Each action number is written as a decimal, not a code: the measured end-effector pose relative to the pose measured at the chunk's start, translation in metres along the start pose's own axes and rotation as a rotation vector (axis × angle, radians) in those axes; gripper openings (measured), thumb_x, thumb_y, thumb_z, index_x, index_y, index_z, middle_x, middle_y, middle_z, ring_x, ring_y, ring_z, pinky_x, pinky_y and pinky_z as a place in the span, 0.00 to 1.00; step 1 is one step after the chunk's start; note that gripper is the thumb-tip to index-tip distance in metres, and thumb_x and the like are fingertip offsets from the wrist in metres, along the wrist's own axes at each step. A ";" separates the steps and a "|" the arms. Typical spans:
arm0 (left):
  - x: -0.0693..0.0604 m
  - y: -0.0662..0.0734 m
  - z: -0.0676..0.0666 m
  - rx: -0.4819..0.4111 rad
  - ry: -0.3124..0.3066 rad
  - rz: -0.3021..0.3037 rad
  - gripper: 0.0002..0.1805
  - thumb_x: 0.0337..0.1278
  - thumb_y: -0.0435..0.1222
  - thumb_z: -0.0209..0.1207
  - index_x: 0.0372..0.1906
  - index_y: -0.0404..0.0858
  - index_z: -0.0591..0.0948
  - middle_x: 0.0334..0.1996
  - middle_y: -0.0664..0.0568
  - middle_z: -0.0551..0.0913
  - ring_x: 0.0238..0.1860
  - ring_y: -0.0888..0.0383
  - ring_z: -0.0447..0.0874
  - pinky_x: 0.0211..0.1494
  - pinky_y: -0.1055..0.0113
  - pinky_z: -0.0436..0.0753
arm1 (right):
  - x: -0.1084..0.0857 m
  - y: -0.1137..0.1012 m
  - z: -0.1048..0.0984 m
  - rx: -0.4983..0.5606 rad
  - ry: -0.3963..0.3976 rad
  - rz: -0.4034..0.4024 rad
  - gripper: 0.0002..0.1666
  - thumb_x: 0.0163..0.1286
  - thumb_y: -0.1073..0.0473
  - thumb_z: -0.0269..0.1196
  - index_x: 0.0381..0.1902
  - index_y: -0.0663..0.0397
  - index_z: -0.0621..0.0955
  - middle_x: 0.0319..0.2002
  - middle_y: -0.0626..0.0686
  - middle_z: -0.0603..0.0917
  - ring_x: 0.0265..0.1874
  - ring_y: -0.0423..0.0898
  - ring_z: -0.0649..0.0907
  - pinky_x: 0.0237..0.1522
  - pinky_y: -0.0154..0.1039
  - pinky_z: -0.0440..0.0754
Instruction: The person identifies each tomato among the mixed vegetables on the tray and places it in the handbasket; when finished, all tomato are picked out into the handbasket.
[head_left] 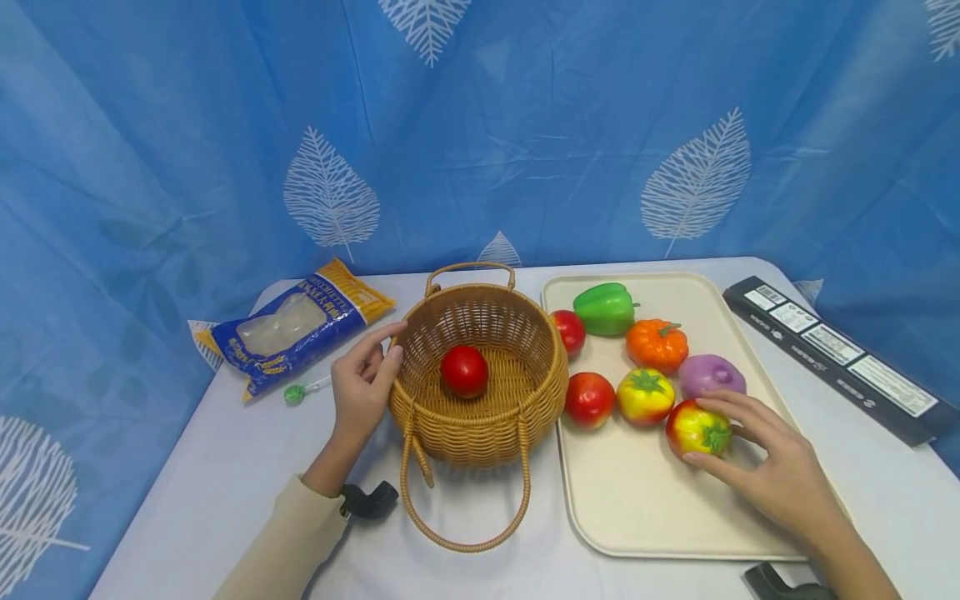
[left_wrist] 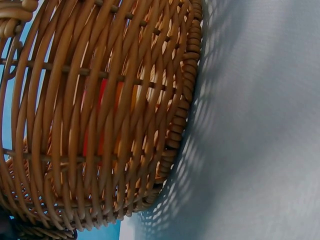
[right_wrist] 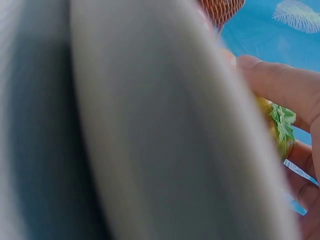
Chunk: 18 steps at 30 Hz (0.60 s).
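Note:
My left hand (head_left: 364,385) holds the left rim of a round wicker basket (head_left: 480,437), its thumb and index finger at the edge. A red round fruit (head_left: 463,372) lies inside the basket. My right hand (head_left: 789,477) grips a red-and-yellow fruit with a green leafy top (head_left: 693,429), thumb in front and fingers behind, over the cream tray (head_left: 645,517). A similar yellow fruit (head_left: 645,397) sits just left of it, and a purple onion-like piece (head_left: 711,377) behind it. The left wrist view shows only basket weave (left_wrist: 100,125) and cloth; the hand is out of sight there.
The tray also bears a green pepper (head_left: 604,309), an orange pumpkin (head_left: 657,345) and two red fruits (head_left: 589,400) along its left side. A long black box (head_left: 840,358) lies to the right. Left of the basket are a blue pasta bag (head_left: 292,329) and a green lollipop (head_left: 295,395).

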<state>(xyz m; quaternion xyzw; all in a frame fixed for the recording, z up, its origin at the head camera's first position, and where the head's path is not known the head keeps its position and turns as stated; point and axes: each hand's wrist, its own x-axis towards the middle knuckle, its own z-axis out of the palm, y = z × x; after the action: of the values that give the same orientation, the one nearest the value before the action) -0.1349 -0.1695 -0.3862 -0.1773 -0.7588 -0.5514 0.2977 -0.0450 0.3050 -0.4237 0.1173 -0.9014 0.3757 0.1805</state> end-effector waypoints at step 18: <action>-0.003 -0.021 -0.002 0.001 0.005 -0.005 0.16 0.66 0.28 0.60 0.56 0.38 0.86 0.12 0.54 0.60 0.13 0.62 0.52 0.16 0.70 0.54 | 0.001 -0.001 -0.001 0.006 0.002 0.031 0.44 0.44 0.66 0.84 0.61 0.45 0.83 0.64 0.51 0.80 0.63 0.27 0.71 0.50 0.16 0.71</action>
<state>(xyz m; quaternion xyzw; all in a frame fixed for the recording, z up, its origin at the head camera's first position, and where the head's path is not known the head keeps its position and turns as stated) -0.1451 -0.1780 -0.4033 -0.1741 -0.7588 -0.5523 0.2983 -0.0455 0.3048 -0.4216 0.1034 -0.9017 0.3814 0.1753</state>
